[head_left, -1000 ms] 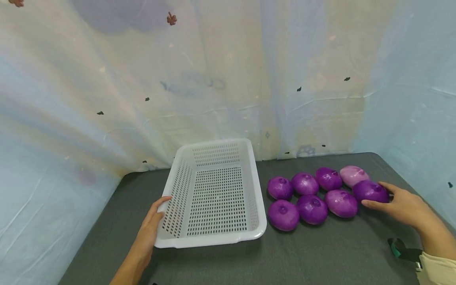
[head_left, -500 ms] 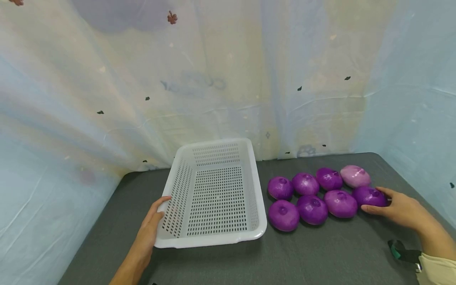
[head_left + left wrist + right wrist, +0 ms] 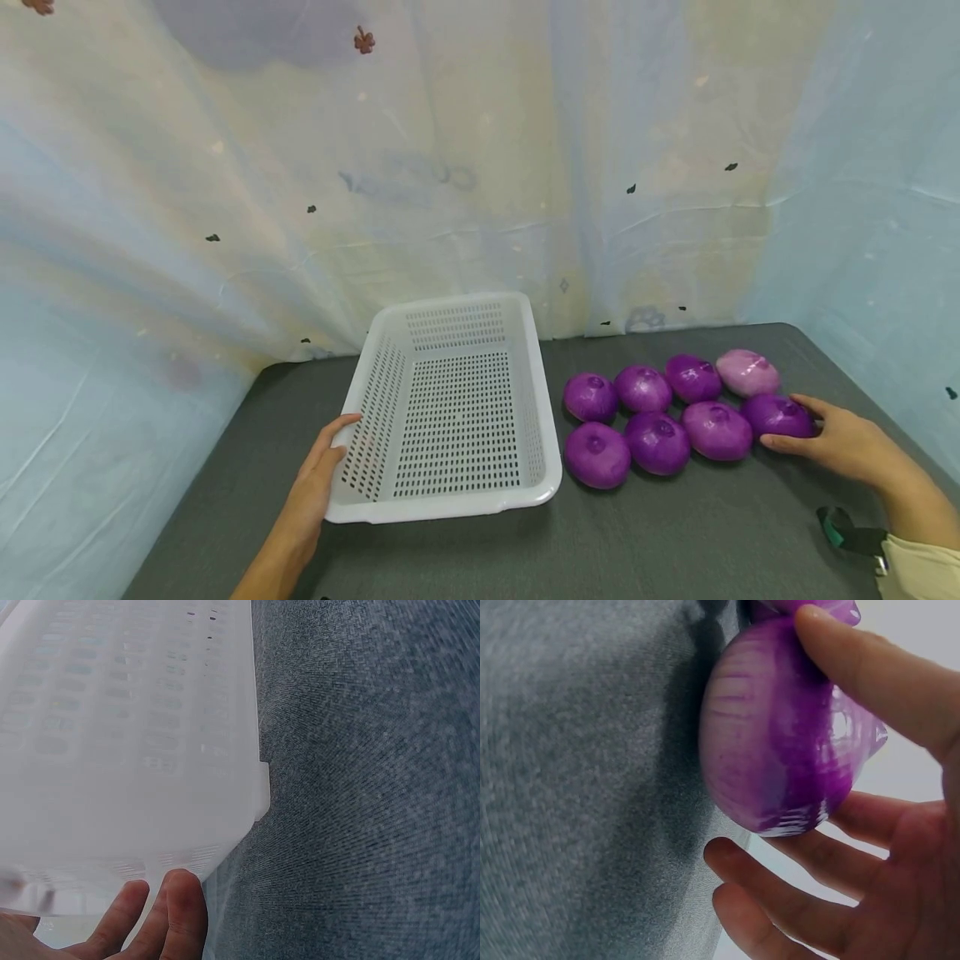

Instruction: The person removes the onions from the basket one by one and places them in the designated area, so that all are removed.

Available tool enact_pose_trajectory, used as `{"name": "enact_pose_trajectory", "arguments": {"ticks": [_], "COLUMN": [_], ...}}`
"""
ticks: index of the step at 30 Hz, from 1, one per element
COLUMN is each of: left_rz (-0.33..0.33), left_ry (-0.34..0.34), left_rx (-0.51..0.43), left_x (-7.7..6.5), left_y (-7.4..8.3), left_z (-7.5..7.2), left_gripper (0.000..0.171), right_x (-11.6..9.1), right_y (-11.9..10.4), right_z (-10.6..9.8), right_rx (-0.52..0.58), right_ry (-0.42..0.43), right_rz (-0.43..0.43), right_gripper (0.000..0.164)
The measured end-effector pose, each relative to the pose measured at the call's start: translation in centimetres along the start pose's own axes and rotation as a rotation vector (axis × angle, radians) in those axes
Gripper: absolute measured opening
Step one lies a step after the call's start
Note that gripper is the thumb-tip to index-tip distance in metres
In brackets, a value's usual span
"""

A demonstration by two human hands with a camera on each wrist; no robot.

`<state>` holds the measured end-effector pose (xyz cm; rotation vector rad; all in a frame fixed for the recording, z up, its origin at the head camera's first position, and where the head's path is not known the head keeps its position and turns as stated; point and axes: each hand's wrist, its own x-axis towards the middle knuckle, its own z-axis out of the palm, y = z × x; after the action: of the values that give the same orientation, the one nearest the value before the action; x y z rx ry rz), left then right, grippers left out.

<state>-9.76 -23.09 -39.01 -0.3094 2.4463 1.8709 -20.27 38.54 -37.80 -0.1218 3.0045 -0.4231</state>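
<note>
In the head view, a white perforated plastic basket (image 3: pixel 457 417) stands left of centre, with nothing inside it. My left hand (image 3: pixel 315 467) grips its near left rim; from the left wrist, several fingertips (image 3: pixel 184 892) press the outer wall. Two rows of purple onions lie right of the basket. At the right end of the front row, my right hand (image 3: pixel 847 433) holds a dark purple onion (image 3: pixel 776 415) between thumb and fingers. Seen from the right wrist, the thumb lies on one side of this onion (image 3: pixel 780 735) and fingers reach round the other, the onion sitting close over the cloth.
The other front-row onions include a reddish-purple one (image 3: pixel 717 430) beside the held onion. A pale pink onion (image 3: pixel 747 372) ends the back row. Dark grey cloth (image 3: pixel 600 542) covers the table, and a patterned curtain (image 3: pixel 465 167) hangs behind and at both sides.
My right hand and the dark purple onion have shifted slightly down and left, settling at the end of the front row. The left hand and basket have stayed put.
</note>
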Motion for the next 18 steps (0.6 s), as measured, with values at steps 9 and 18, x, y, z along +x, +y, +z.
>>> {"name": "enact_pose_trajectory", "arguments": {"ticks": [9,18], "left_rz": [-0.004,0.004], "left_ry": [0.008,-0.002], "left_rx": [0.013,-0.009], "left_x": [-0.09,0.18], "left_y": [0.04,-0.25], "left_z": [0.06,0.3], "left_gripper": [0.045,0.045], "right_x": [0.05,-0.56], "right_y": [0.04,0.12], "right_z": [-0.01,-0.79], "right_rx": [0.018,-0.002], "right_ry": [0.014,0.005], "right_rz": [-0.019,0.006], "right_gripper": [0.098,0.101]}}
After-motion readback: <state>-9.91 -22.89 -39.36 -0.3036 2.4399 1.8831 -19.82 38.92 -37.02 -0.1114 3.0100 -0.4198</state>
